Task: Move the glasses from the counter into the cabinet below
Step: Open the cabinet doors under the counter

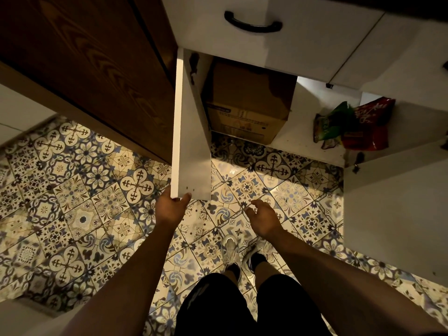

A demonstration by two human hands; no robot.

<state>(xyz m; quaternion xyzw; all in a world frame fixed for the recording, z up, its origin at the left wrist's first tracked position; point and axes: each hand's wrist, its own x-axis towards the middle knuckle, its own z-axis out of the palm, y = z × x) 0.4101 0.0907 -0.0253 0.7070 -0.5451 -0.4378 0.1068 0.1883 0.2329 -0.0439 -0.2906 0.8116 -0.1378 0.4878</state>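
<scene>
I look straight down at the white lower cabinet (312, 110), which stands open. Its left door (191, 132) swings out toward me, and my left hand (173, 207) grips the door's free edge, thumb on its inner face. My right hand (263, 219) hovers over the floor to the right of that door, fingers loosely curled and holding nothing. No glasses and no counter top appear in this view.
Inside the cabinet sit a cardboard box (247, 100) on the left and red and green snack bags (351, 124) on the right. A drawer with a black handle (253, 21) is above. The right cabinet door (397, 214) is open too. A dark wooden door (84, 64) is at left. Patterned floor tiles (72, 202) lie below.
</scene>
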